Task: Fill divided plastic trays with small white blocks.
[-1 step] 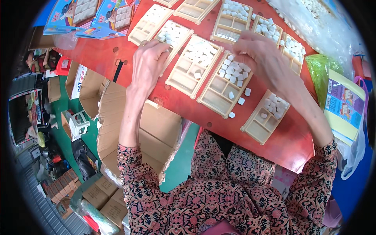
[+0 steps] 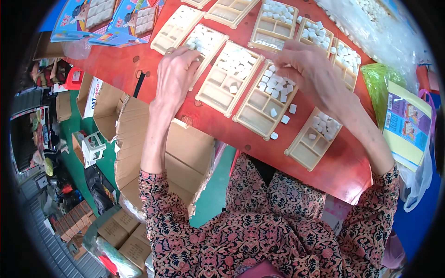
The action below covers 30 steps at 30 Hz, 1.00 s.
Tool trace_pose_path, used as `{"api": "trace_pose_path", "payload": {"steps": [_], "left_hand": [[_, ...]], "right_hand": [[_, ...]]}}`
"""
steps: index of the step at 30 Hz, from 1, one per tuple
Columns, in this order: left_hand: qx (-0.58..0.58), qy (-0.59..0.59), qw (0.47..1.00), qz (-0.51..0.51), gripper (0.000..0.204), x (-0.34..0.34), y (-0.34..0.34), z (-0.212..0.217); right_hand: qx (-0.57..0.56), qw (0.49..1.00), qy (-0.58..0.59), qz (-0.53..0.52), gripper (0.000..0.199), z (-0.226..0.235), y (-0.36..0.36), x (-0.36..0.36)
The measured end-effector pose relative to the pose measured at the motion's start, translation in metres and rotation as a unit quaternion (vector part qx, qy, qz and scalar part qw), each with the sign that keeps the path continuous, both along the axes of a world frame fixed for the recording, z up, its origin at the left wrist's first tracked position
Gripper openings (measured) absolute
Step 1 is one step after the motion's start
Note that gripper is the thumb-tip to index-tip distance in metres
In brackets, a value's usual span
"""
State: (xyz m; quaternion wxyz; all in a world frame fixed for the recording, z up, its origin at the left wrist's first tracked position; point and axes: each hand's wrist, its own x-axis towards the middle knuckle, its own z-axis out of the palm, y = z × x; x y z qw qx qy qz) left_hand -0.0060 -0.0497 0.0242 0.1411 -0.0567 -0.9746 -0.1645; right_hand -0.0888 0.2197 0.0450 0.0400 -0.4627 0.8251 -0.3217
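Observation:
Beige plastic trays with compartments stand in rows on the red table, holding small white cubes that look like mini marshmallows. My left hand (image 2: 175, 76) has bent, closed fingers over the edge of a tray (image 2: 206, 44) with white cubes at the upper left; its fingertips are partly hidden. My right hand (image 2: 308, 67) hovers above the far end of another tray (image 2: 254, 119), fingers curled and a little blurred. What either hand pinches, if anything, is hidden. Between them stands a filled tray (image 2: 218, 90). Loose white cubes (image 2: 285, 119) lie beside the tray under my right hand.
A separate tray (image 2: 303, 153) sits near the front edge of the red table (image 2: 222, 139). Blue printed boxes (image 2: 130, 23) stand at the far left, a clear bag of white pieces (image 2: 366, 23) at the far right. An open cardboard box (image 2: 185, 153) is below the table's left edge.
My right hand has shifted very slightly. The left hand, trays and loose cubes look the same.

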Motion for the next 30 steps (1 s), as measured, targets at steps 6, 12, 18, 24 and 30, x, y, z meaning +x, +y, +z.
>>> {"api": "trace_pose_path", "payload": {"steps": [6,12,18,24,30], "left_hand": [[-0.073,0.004,0.997,0.016,0.009,-0.009,0.004,-0.011],[-0.052,0.061,0.997,-0.004,0.005,-0.008,0.003,-0.009],[0.047,0.073,0.996,0.002,0.004,-0.003,0.022,0.010],[0.217,-0.047,0.966,-0.130,0.007,0.010,0.091,0.022],[0.223,0.023,0.926,-0.304,0.009,0.000,0.169,-0.001]], "right_hand": [[-0.020,0.998,-0.054,0.003,0.009,0.003,-0.003,0.004],[0.003,0.999,-0.046,-0.002,0.008,0.006,0.000,0.007],[-0.007,0.997,-0.076,-0.030,0.013,0.015,0.036,0.008],[0.021,0.971,-0.207,-0.118,0.013,0.034,0.074,0.031],[0.057,0.955,-0.229,-0.181,0.025,0.028,0.101,0.052]]}}
